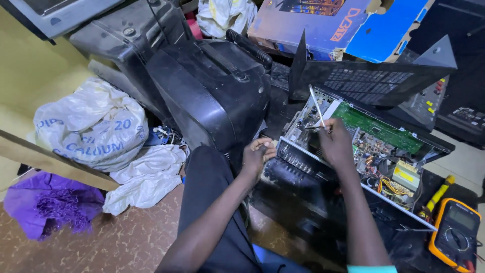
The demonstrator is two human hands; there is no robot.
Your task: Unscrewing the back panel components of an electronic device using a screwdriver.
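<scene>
An opened electronic device (384, 151) with a green circuit board (376, 129) and exposed wiring lies in front of me. My right hand (334, 144) is over its rear left part and holds a thin white-handled tool (317, 106) that points up and away. My left hand (257, 155) grips the device's left front corner. The device's black vented cover (369, 81) stands tilted up behind it.
A black old television set (207, 91) lies to the left. White sacks (93, 126) and a purple cloth (48, 202) sit on the floor at left. A yellow multimeter (454, 232) and a yellow-handled screwdriver (438, 194) lie at right. A blue cardboard box (343, 23) is behind.
</scene>
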